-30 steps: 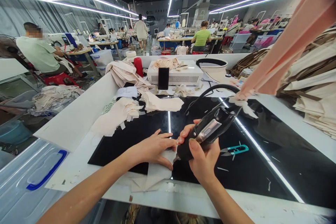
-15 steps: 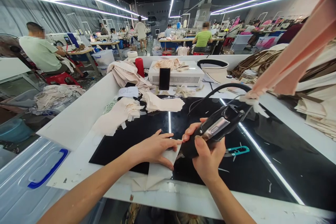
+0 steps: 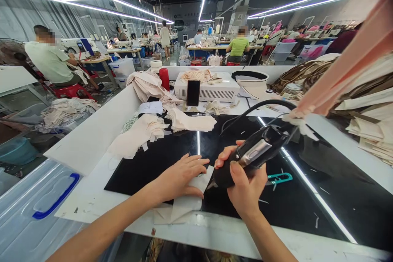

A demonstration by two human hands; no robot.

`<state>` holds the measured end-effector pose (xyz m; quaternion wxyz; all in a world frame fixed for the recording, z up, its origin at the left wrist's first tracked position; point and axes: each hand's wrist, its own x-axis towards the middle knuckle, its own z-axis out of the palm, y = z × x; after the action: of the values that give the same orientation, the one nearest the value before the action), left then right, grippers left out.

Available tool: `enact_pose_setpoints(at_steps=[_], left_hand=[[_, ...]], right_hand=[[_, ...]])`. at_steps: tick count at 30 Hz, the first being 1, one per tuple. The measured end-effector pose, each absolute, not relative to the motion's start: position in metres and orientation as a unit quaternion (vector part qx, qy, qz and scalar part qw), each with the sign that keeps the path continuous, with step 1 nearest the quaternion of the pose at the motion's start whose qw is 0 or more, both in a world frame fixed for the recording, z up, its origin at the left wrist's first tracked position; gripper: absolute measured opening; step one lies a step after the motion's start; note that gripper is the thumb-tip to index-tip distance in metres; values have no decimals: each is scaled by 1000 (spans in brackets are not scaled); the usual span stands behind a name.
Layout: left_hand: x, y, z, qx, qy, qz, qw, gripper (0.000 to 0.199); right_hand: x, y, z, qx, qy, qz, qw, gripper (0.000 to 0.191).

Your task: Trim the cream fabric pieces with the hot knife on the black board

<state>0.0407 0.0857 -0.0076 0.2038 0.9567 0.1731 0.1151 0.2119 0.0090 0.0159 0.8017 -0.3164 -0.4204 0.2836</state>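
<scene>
My left hand (image 3: 181, 178) lies with its fingers stretched out over a white piece of fabric (image 3: 188, 204) at the front edge of the black glass board (image 3: 147, 176). My right hand (image 3: 245, 184) is wrapped round a black corded electric cutter (image 3: 254, 151) with a silver plate on its side. The cutter's small tip points down and left, close beside the right edge of the fabric. Whether the tip touches the fabric I cannot tell. A pair of teal-handled thread snips (image 3: 280, 178) lies on the board, just right of my right hand.
Stacked cream fabric pieces (image 3: 138, 135) lie at the back left. Behind the board stand a phone (image 3: 193, 93), a white vented box (image 3: 211, 90) and a red thread cone (image 3: 164, 78). Pink cloth (image 3: 340, 61) hangs at the right, with the cutter's cable near it.
The cutter in my right hand has shifted slightly right, away from my left fingertips. My left fingers have lifted and drawn back a little from the fabric's edge.
</scene>
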Motion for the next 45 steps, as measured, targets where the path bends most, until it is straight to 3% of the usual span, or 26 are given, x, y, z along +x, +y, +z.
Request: enact_pose_setpoints(at_steps=[3, 6, 11, 22, 28, 45], left_hand=[[32, 56, -8, 946, 243, 175, 124, 25], [27, 31, -16, 956, 254, 143, 46, 4], [21, 27, -31, 961, 251, 113, 11, 17], [-7, 76, -12, 977, 129, 150, 80, 31], [18, 89, -22, 967, 140, 199, 71, 32], [26, 106, -35, 973, 141, 158, 95, 23]], right_hand=[[216, 8, 18, -314, -415, 279, 807, 35], [220, 8, 17, -320, -413, 278, 806, 36], [223, 6, 17, -333, -416, 274, 801, 37], [222, -1, 28, -348, -396, 273, 805, 36], [216, -3, 25, -339, -409, 291, 796, 34], [223, -24, 20, -350, -432, 292, 778, 35]])
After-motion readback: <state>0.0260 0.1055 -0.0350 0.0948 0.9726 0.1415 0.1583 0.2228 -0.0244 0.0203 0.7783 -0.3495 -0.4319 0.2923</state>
